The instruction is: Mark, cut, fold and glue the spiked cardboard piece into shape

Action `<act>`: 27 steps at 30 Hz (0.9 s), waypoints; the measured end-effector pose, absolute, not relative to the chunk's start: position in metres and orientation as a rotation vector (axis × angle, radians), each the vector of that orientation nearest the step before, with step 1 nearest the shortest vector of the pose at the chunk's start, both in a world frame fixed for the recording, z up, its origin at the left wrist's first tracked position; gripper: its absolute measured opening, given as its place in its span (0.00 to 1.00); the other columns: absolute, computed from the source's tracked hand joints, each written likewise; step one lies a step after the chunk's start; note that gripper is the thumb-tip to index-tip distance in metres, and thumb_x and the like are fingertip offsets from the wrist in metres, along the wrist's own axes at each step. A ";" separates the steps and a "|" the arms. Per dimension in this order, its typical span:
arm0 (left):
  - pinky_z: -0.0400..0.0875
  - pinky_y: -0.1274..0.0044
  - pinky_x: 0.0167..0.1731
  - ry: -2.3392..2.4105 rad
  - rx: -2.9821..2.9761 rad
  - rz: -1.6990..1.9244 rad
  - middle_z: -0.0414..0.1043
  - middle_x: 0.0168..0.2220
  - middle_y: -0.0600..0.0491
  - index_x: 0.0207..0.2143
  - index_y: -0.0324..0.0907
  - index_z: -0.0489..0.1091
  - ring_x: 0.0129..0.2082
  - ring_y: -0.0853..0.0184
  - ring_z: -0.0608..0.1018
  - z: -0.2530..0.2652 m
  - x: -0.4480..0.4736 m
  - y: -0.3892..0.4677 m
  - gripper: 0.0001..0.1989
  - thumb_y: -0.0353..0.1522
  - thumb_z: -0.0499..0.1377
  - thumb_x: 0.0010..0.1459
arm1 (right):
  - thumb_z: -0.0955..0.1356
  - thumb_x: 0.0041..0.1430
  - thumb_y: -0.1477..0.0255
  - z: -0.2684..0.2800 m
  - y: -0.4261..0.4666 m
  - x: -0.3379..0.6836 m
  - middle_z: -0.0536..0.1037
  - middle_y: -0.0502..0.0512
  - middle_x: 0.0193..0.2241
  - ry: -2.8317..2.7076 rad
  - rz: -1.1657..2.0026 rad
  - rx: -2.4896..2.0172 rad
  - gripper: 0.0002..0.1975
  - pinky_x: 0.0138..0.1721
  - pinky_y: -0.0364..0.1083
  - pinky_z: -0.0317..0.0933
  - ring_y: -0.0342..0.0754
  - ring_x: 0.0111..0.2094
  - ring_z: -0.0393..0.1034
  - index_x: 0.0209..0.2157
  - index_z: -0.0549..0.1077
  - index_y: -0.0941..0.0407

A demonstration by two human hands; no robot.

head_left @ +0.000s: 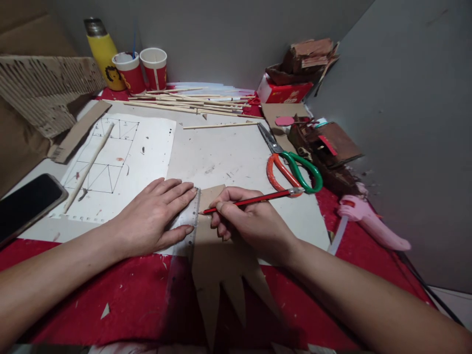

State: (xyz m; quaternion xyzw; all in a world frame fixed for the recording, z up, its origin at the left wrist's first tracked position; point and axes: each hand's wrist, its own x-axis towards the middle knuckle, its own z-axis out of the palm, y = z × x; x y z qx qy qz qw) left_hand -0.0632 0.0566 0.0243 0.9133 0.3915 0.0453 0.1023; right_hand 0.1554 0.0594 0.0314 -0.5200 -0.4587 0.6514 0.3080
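Observation:
My left hand lies flat, fingers spread, pressing a clear plastic ruler down along the left edge of a brown cardboard piece. The cardboard's near end is cut into pointed spikes. In my right hand is a red and black pencil, its tip touching the cardboard by the ruler's edge. Beyond that hand lie scissors with one orange and one green handle, blades partly apart. A sheet with drawn rectangles and diagonals is left of the ruler.
Thin wooden sticks lie at the back beside two red paper cups and a yellow bottle. A pink glue gun is at right, near brown cardboard models. A phone sits at left. Grey walls stand behind and at right.

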 end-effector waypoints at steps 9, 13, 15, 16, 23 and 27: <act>0.60 0.52 0.61 1.158 2.696 0.138 0.61 0.65 0.40 0.65 0.34 0.59 0.63 0.47 0.64 0.024 -0.062 0.057 0.32 0.41 0.54 0.64 | 0.67 0.53 0.75 0.036 0.060 0.156 0.75 0.47 0.17 -1.271 1.775 -1.406 0.05 0.17 0.36 0.60 0.37 0.16 0.65 0.24 0.68 0.56; 0.60 0.52 0.61 1.159 2.696 0.133 0.62 0.65 0.40 0.65 0.34 0.59 0.63 0.47 0.64 0.023 -0.062 0.057 0.32 0.41 0.54 0.64 | 0.66 0.54 0.75 0.037 0.060 0.158 0.75 0.47 0.17 -1.290 1.806 -1.417 0.06 0.18 0.37 0.61 0.38 0.16 0.65 0.24 0.68 0.56; 0.60 0.52 0.60 1.153 2.701 0.146 0.62 0.65 0.40 0.65 0.34 0.59 0.63 0.47 0.64 0.023 -0.063 0.057 0.32 0.42 0.54 0.64 | 0.66 0.54 0.75 0.038 0.061 0.159 0.74 0.47 0.17 -1.300 1.820 -1.415 0.05 0.18 0.37 0.60 0.38 0.16 0.64 0.24 0.69 0.56; 0.60 0.52 0.60 1.152 2.702 0.151 0.62 0.65 0.40 0.65 0.34 0.59 0.63 0.47 0.64 0.023 -0.063 0.057 0.32 0.42 0.54 0.64 | 0.66 0.53 0.76 0.038 0.061 0.159 0.74 0.47 0.17 -1.307 1.825 -1.413 0.05 0.18 0.37 0.60 0.38 0.16 0.65 0.24 0.69 0.56; 0.60 0.52 0.60 1.154 2.692 0.151 0.62 0.65 0.39 0.65 0.33 0.60 0.63 0.47 0.64 0.025 -0.063 0.057 0.32 0.42 0.54 0.64 | 0.66 0.53 0.75 0.037 0.062 0.159 0.74 0.47 0.17 -1.327 1.853 -1.407 0.05 0.19 0.37 0.60 0.38 0.17 0.64 0.24 0.69 0.57; 0.61 0.52 0.60 1.146 2.691 0.147 0.62 0.65 0.39 0.65 0.33 0.60 0.63 0.47 0.64 0.025 -0.063 0.057 0.32 0.41 0.55 0.63 | 0.67 0.53 0.74 0.037 0.063 0.159 0.75 0.48 0.17 -1.344 1.860 -1.389 0.05 0.20 0.37 0.60 0.38 0.18 0.65 0.24 0.70 0.56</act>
